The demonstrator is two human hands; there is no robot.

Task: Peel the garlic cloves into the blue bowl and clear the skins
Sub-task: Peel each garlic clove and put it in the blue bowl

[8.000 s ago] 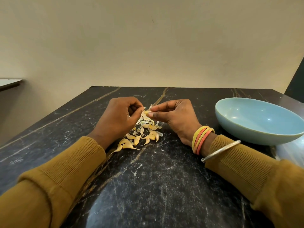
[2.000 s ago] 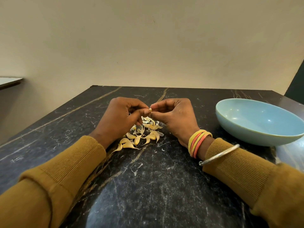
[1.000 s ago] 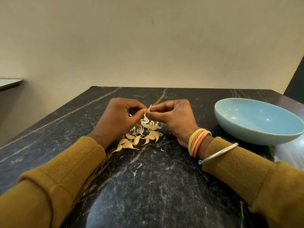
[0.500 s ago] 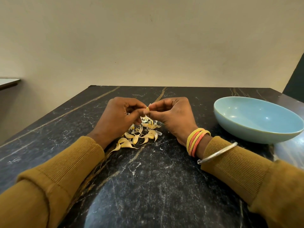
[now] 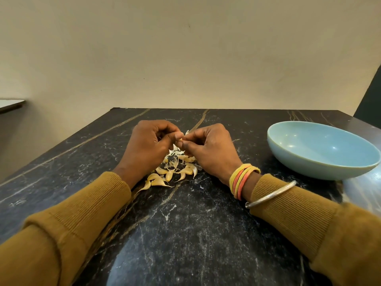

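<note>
My left hand (image 5: 147, 148) and my right hand (image 5: 210, 150) meet fingertip to fingertip above the table, and together they pinch one small garlic clove (image 5: 181, 139), mostly hidden by the thumbs. Under and in front of the hands lies a heap of several unpeeled garlic cloves (image 5: 165, 177) mixed with thin white skins (image 5: 175, 159). The blue bowl (image 5: 321, 149) stands to the right of my right hand, and nothing shows inside it.
Everything rests on a black marble table (image 5: 185, 234) with pale veins. A beige wall rises behind its far edge. A pale shelf edge (image 5: 10, 104) shows at far left. A tiny skin flake (image 5: 201, 187) lies near my right wrist.
Both hands stay together over the heap, working the same clove between the fingertips. They have shifted only slightly; the bowl and the heap have not moved.
</note>
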